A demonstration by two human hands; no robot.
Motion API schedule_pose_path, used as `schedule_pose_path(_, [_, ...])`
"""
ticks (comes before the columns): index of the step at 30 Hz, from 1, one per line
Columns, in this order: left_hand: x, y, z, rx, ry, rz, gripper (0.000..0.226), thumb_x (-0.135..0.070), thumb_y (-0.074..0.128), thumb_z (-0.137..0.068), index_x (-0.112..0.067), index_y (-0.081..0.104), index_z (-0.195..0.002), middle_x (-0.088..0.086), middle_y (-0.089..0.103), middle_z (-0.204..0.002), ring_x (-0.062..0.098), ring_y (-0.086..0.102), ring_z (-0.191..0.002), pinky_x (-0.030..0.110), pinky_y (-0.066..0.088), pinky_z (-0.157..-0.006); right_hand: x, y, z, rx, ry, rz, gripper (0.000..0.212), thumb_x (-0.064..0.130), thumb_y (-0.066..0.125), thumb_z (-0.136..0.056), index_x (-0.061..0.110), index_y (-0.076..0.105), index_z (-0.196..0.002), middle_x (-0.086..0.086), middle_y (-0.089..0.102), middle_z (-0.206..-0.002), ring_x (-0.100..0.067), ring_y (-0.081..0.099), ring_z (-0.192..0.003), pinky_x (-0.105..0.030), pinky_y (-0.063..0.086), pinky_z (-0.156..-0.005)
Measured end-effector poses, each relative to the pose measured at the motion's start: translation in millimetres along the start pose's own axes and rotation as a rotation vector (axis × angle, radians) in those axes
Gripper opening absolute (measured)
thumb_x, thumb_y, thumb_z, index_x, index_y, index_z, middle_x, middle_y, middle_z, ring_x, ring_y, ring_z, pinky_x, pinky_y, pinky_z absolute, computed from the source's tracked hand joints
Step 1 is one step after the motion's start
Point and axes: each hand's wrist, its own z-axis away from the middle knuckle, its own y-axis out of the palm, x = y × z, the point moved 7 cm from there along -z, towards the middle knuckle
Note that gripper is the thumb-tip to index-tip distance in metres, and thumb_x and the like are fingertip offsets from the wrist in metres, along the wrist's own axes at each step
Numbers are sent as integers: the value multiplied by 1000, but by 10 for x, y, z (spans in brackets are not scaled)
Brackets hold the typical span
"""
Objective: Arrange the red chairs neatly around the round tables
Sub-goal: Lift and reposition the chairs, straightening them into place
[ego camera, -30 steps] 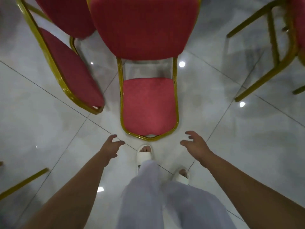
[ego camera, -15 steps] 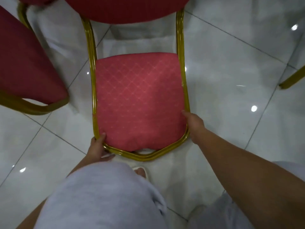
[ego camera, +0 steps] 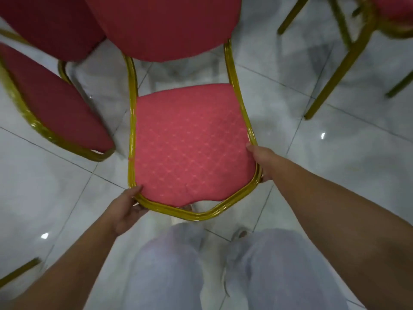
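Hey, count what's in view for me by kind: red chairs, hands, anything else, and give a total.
Red chairs with padding showing: 3: held chair, left chair, top-right chair
Hands, both gripping the held chair's frame: 2: left hand, right hand
Lone gold leg, its chair out of frame: 1
Total: 6

left hand (ego camera: 125, 211), right hand (ego camera: 261, 159), gripping red chair (ego camera: 190, 146) frame

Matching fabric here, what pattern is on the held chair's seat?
A diamond lattice on the pinkish-red seat, clearest in the head view.
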Motion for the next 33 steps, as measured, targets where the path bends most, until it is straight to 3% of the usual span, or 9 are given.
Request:
schedule_pose_path(4, [-225,305,1548,-29,64,62,38,-18,54,-99,-19,48,-136,8,60,-126,28,63,-104,42,57,-74,22,-612,1449,-17,26,57,42,54,56,-94,16,56,-111,-6,63,-96,-29,61,-85,-39,50,-61])
schedule_pose_path(8, [-560,569,2945,-22,30,-45,37,-18,55,-99,-11,50,-135,13,63,-124,27,65,-101,39,59,-70,12,-1275,2757,10,38,31,32,34,60,-96,10,54,-117,-11,60,-101,-30,59,-86,-41,50,-61])
schedule_pose_path(11, [-826,815,3684,7,49,-100,27,-17,57,-98,-3,57,-121,16,68,-112,27,68,-95,35,60,-60,100,-1720,3461,39,-32,-19,24,22,61,-96,6,59,-114,-14,64,-98,-29,63,-84,-42,54,-66])
schedule_pose_path(14, [-1122,1078,4235,47,102,-59,22,-19,64,-94,-5,60,-111,13,66,-99,22,70,-80,31,59,-56,269,-2069,4033,59,-91,-74,11,15,61,-94,6,60,-101,-12,60,-83,-22,60,-71,-32,53,-52])
schedule_pose_path(16, [-1371,1261,4506,103,171,0,21,-22,66,-93,-8,63,-108,13,66,-95,20,73,-73,31,59,-59,433,-2180,4345,94,-120,-270,5,12,61,-91,9,56,-90,-11,54,-82,-20,55,-69,-28,54,-48])
schedule_pose_path(18, [-1624,1471,4695,163,253,34,20,-22,65,-94,-10,65,-109,14,67,-100,21,75,-80,32,60,-62,643,-2230,4615,154,-182,-568,6,15,58,-91,10,55,-89,-13,55,-86,-21,57,-71,-32,57,-55])
schedule_pose_path(22, [-1826,1667,4925,230,372,-88,27,-12,60,-95,-16,61,-122,12,71,-104,23,73,-92,34,59,-71,794,-2027,4983,229,-329,-808,26,22,52,-95,7,55,-117,-17,64,-104,-28,67,-81,-39,60,-65])
schedule_pose_path(25, [-1678,1461,4967,297,300,-194,29,-15,66,-91,-15,65,-121,13,74,-107,27,72,-98,37,59,-76,568,-1510,5035,227,-288,-757,24,19,54,-94,8,53,-116,-21,60,-115,-33,66,-86,-39,60,-60])
schedule_pose_path(33, [-1400,-507,4666,101,174,-193,22,-17,60,-95,-8,64,-115,14,70,-102,27,69,-90,35,58,-74,68,282,5246,190,-201,-450,26,22,59,-92,5,59,-111,-21,61,-120,-36,65,-96,-39,58,-61])
